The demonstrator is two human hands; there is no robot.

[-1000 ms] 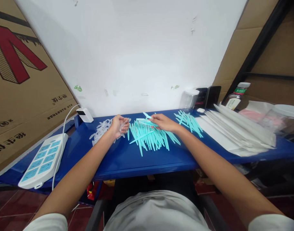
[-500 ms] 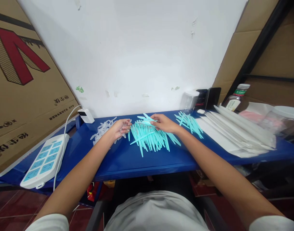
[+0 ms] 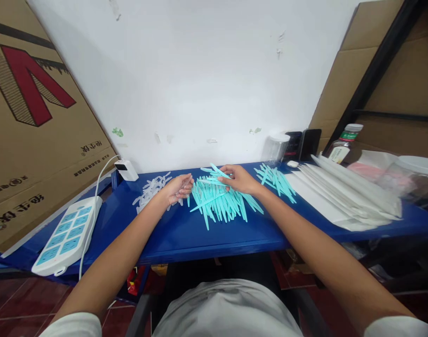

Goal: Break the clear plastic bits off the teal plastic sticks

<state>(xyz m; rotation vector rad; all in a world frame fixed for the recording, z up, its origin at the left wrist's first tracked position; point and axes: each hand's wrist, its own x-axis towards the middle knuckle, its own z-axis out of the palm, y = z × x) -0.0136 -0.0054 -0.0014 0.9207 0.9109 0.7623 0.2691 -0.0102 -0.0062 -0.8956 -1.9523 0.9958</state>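
A heap of slim, tapered turquoise plastic sticks lies in the middle of the blue table. My right hand is over the heap's back edge, its thumb and fingers closed on a few turquoise sticks that point away to the left. Left of the heap, my left hand is curled, palm turned inward, with what look like small clear plastic pieces in its fingers; the exact number is hidden. Behind and beside this hand spreads a pile of translucent plastic pieces. A smaller group of turquoise sticks rests to the right.
On the right are a stack of white packets, a clear jar, phones against the wall and a bottle. A white power strip and small white device stand left, beside a large cardboard box.
My left hand has turned slightly and its fingers have curled in more. My right hand stays over the heap, and the sticks in it have shifted a little.
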